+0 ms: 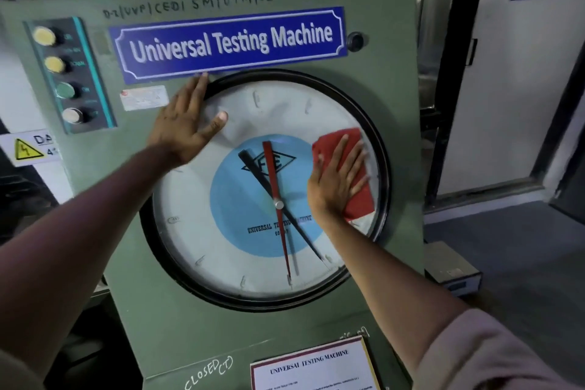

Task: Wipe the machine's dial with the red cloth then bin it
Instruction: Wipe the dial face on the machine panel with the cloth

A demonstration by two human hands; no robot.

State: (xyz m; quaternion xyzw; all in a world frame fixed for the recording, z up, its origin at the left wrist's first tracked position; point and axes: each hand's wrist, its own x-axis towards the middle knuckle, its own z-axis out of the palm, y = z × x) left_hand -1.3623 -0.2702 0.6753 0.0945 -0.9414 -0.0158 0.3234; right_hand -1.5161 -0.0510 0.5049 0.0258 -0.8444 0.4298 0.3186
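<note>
A large round dial (221,231) with a black rim, white face, blue centre and red and black needles fills the front of the green machine (152,320). My right hand (335,180) lies flat on the red cloth (361,190) and presses it against the glass at the dial's right side. My left hand (186,127) rests flat, fingers spread, on the dial's upper left rim, holding nothing. No bin is in view.
A blue "Universal Testing Machine" plate (231,41) sits above the dial. A strip of round buttons (66,76) runs down the machine's left. A framed label (313,364) is below. A doorway (506,104) and a small box on the floor (452,269) lie to the right.
</note>
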